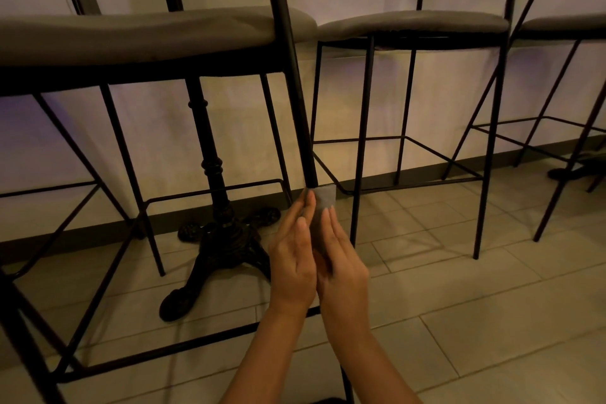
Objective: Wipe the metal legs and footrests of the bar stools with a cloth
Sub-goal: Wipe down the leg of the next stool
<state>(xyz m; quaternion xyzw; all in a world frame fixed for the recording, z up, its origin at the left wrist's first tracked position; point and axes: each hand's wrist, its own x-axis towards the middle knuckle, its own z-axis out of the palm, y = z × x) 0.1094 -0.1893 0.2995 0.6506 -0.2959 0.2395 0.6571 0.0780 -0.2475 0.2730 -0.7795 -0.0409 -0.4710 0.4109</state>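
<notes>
**A:** Item one, the hands?

**B:** My left hand and my right hand lie palm to palm, fingers straight, with the grey cloth sandwiched between them. A corner of it shows above my fingertips. The black metal leg of the nearest bar stool runs down into the cloth; I judge the cloth wraps it, though the leg is hidden behind my hands.

**A:** Item two, remaining stock?

**B:** This stool's footrest, low and near me. Second bar stool just to the right with its own footrest. A third at the right edge. A cast-iron table base stands on the tiled floor, behind.

**A:** Item three, hazards?

**B:** Flat palms give little grip, so the cloth could slip out and fall on the floor, picking up grit. Pressing hard from one side could tip or skid the tall stool into its neighbour, which stands close. The leg's inner face could go unwiped if the cloth does not reach round. The light is dim and the metal black, so missed streaks would hardly show.
</notes>
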